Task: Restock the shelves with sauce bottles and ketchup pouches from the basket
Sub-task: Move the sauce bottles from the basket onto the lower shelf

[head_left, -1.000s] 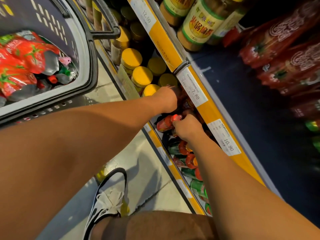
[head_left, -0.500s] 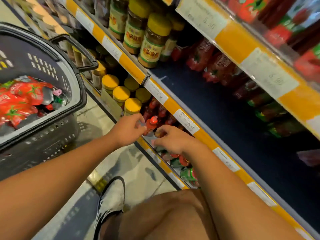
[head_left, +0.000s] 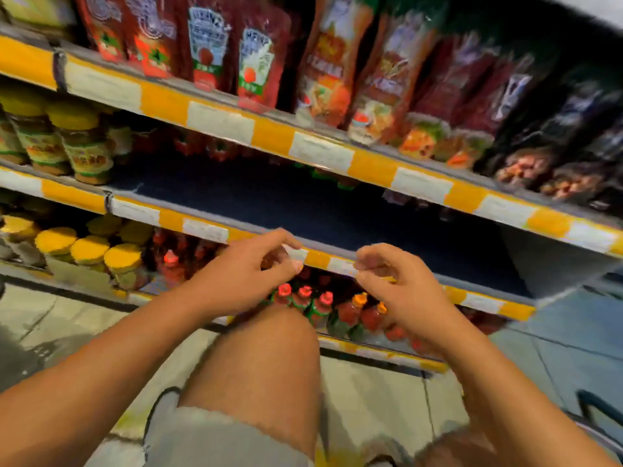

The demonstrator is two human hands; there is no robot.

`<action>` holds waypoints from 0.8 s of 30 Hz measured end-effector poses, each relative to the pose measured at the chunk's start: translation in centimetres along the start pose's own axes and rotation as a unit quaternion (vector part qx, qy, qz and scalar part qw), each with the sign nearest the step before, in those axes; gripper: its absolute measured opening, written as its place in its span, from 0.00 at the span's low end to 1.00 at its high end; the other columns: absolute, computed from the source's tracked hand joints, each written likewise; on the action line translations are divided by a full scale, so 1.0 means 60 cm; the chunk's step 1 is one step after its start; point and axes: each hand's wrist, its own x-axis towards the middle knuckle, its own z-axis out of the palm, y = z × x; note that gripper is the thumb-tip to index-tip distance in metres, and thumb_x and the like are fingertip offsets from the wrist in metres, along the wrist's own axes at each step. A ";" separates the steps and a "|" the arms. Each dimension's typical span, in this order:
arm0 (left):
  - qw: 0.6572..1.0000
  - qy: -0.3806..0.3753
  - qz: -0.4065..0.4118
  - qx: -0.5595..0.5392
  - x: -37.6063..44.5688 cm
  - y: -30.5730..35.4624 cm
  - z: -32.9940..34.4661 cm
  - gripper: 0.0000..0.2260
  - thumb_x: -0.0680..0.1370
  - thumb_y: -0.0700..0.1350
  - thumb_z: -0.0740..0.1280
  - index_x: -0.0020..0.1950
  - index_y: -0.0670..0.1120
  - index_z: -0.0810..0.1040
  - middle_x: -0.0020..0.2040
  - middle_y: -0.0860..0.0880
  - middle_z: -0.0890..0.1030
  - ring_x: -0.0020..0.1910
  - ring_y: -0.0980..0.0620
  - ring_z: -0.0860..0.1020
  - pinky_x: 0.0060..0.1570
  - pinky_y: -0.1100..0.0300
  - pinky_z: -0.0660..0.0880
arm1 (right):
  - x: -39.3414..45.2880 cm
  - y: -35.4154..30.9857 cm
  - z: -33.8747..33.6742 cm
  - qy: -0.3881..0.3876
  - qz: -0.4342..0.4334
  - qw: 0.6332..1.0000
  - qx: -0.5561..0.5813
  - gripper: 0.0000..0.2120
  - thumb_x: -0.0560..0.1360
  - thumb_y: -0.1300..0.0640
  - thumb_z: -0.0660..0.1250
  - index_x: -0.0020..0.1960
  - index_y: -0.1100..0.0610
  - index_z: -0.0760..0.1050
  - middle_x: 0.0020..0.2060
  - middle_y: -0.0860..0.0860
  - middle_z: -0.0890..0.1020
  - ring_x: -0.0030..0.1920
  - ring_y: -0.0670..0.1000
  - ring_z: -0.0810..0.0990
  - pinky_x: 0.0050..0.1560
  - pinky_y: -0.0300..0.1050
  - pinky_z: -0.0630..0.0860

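My left hand point(head_left: 242, 274) and my right hand point(head_left: 401, 291) hang in front of the middle shelf's yellow edge point(head_left: 317, 257), fingers loosely curled, holding nothing. Below them, red-capped sauce bottles point(head_left: 303, 298) stand in rows on the bottom shelf. Ketchup pouches point(head_left: 215, 45) stand upright on the top shelf. The middle shelf's dark blue board point(head_left: 303, 210) is largely bare, with a few red pouches far back. The basket is out of view. The frame is blurred.
Yellow-lidded jars point(head_left: 87, 251) fill the bottom shelf at left, and more jars point(head_left: 77, 143) stand on the middle shelf at left. Dark snack packs point(head_left: 556, 146) sit at the top right. My bare knee point(head_left: 266, 352) is raised below the hands over the tiled floor point(head_left: 371, 392).
Both hands have come away from the sauce bottles on the bottom shelf and risen to the middle shelf's edge. The view has swung up and right, and the basket has left the frame.
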 end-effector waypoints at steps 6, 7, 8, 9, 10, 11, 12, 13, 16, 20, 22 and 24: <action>0.980 -0.157 0.115 0.048 0.044 0.197 0.134 0.12 0.81 0.57 0.68 0.65 0.59 0.76 0.51 0.58 0.82 0.45 0.62 0.80 0.46 0.58 0.79 | -0.252 0.140 -0.161 0.172 0.069 0.981 0.062 0.12 0.77 0.67 0.72 0.55 0.53 0.82 0.50 0.48 0.87 0.50 0.52 0.86 0.53 0.45 0.82; 0.973 -0.175 0.138 0.057 0.046 0.226 0.164 0.13 0.81 0.57 0.68 0.65 0.59 0.76 0.51 0.58 0.82 0.47 0.62 0.80 0.48 0.58 0.79 | -0.296 0.162 -0.183 0.200 0.086 0.974 0.062 0.13 0.77 0.68 0.72 0.56 0.53 0.82 0.50 0.48 0.87 0.51 0.51 0.86 0.54 0.44 0.81; 0.965 -0.193 0.162 0.066 0.047 0.254 0.195 0.13 0.82 0.57 0.67 0.65 0.58 0.76 0.51 0.59 0.82 0.49 0.62 0.80 0.50 0.57 0.79 | -0.341 0.184 -0.202 0.225 0.105 0.966 0.066 0.13 0.77 0.69 0.72 0.56 0.54 0.82 0.50 0.49 0.87 0.52 0.52 0.85 0.54 0.43 0.81; 0.957 -0.212 0.184 0.074 0.045 0.281 0.228 0.14 0.82 0.58 0.67 0.66 0.58 0.76 0.52 0.59 0.82 0.51 0.61 0.80 0.51 0.56 0.78 | -0.385 0.206 -0.220 0.248 0.123 0.958 0.069 0.12 0.77 0.69 0.71 0.56 0.55 0.82 0.50 0.50 0.87 0.52 0.53 0.85 0.54 0.44 0.81; 0.948 -0.230 0.206 0.081 0.040 0.307 0.261 0.14 0.82 0.59 0.66 0.66 0.58 0.76 0.53 0.59 0.81 0.52 0.61 0.79 0.51 0.56 0.78 | -0.428 0.228 -0.235 0.268 0.141 0.951 0.064 0.12 0.77 0.69 0.71 0.56 0.55 0.82 0.50 0.50 0.87 0.52 0.53 0.86 0.55 0.44 0.82; 0.938 -0.248 0.228 0.089 0.033 0.330 0.295 0.15 0.82 0.60 0.65 0.66 0.58 0.76 0.53 0.59 0.81 0.52 0.59 0.79 0.51 0.55 0.77 | -0.468 0.251 -0.248 0.283 0.159 0.944 0.056 0.12 0.77 0.68 0.72 0.56 0.54 0.82 0.50 0.50 0.87 0.52 0.52 0.86 0.56 0.44 0.81; 0.926 -0.267 0.248 0.095 0.024 0.351 0.328 0.15 0.82 0.61 0.65 0.66 0.58 0.75 0.54 0.58 0.81 0.52 0.59 0.78 0.51 0.56 0.77 | -0.505 0.273 -0.259 0.294 0.178 0.938 0.049 0.12 0.77 0.67 0.72 0.56 0.53 0.82 0.51 0.49 0.87 0.53 0.50 0.86 0.57 0.44 0.81; 0.915 -0.288 0.265 0.101 0.013 0.372 0.362 0.15 0.82 0.61 0.65 0.67 0.58 0.75 0.56 0.58 0.81 0.53 0.59 0.78 0.53 0.56 0.76 | -0.540 0.295 -0.267 0.303 0.194 0.932 0.045 0.12 0.77 0.66 0.73 0.56 0.52 0.82 0.51 0.49 0.87 0.53 0.49 0.86 0.57 0.42 0.81; 0.880 -0.350 0.305 0.098 -0.025 0.415 0.455 0.16 0.82 0.61 0.64 0.67 0.57 0.74 0.57 0.57 0.81 0.56 0.58 0.78 0.56 0.52 0.78 | -0.629 0.352 -0.276 0.330 0.252 0.910 0.024 0.10 0.77 0.64 0.73 0.56 0.53 0.82 0.50 0.49 0.87 0.51 0.44 0.85 0.54 0.32 0.78; 0.836 -0.430 0.321 0.118 -0.083 0.438 0.566 0.18 0.83 0.63 0.60 0.68 0.56 0.72 0.55 0.56 0.79 0.54 0.53 0.79 0.54 0.48 0.78 | -0.717 0.436 -0.266 0.303 0.340 0.890 0.000 0.08 0.77 0.60 0.74 0.54 0.51 0.82 0.47 0.46 0.86 0.48 0.43 0.84 0.54 0.40 0.80; 0.812 -0.463 0.332 0.127 -0.114 0.438 0.615 0.18 0.83 0.64 0.60 0.67 0.54 0.72 0.55 0.53 0.79 0.53 0.50 0.78 0.53 0.47 0.77 | -0.748 0.482 -0.255 0.265 0.389 0.882 -0.020 0.08 0.76 0.58 0.75 0.53 0.49 0.81 0.47 0.45 0.86 0.48 0.45 0.84 0.56 0.49 0.80; 0.780 -0.490 0.360 0.152 -0.145 0.435 0.660 0.18 0.83 0.63 0.59 0.65 0.53 0.72 0.55 0.50 0.79 0.53 0.48 0.77 0.53 0.46 0.77 | -0.766 0.517 -0.243 0.226 0.424 0.876 -0.042 0.08 0.77 0.56 0.74 0.53 0.48 0.79 0.48 0.47 0.85 0.49 0.49 0.84 0.55 0.48 0.78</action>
